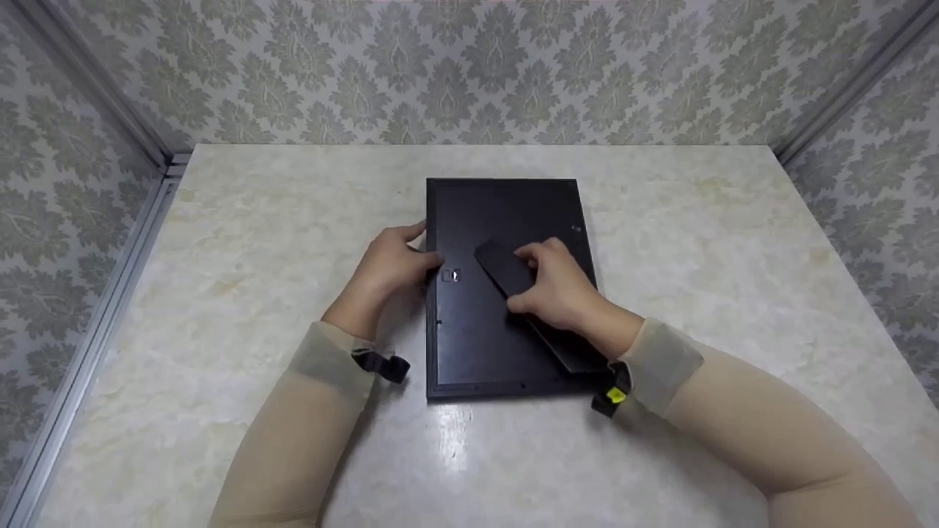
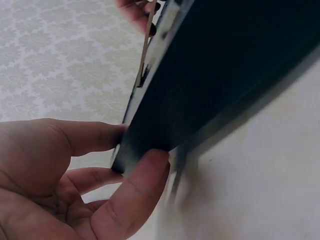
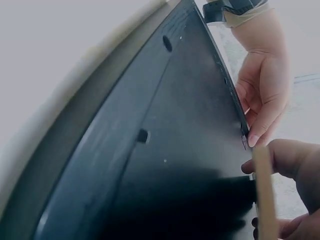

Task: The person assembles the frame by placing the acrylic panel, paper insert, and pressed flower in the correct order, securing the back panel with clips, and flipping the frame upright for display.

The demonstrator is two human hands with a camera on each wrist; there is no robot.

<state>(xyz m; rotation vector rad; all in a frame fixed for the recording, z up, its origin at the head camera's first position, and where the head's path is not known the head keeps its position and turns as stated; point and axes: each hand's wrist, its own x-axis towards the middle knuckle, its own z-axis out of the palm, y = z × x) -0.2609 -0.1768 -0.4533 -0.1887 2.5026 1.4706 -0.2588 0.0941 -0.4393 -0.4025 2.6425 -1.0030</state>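
Note:
A black picture frame (image 1: 477, 213) lies back side up on the table, its long sides running away from me. My left hand (image 1: 389, 260) grips its left edge, thumb (image 2: 142, 190) on one face. Slanted across the back is a flat black easel stand (image 1: 504, 262), whose light brown edge (image 3: 265, 200) shows in the right wrist view. My right hand (image 1: 561, 290) pinches this stand between thumb and fingers, raised off the backing along its near side. A small metal fitting (image 1: 451, 275) sits by my left thumb.
The pale marbled table (image 1: 257, 257) surrounds the frame. Patterned wall panels (image 1: 455, 73) stand behind and on both sides, with a metal rail (image 1: 95, 330) along the left. Black wrist straps (image 1: 381, 365) circle both sleeves.

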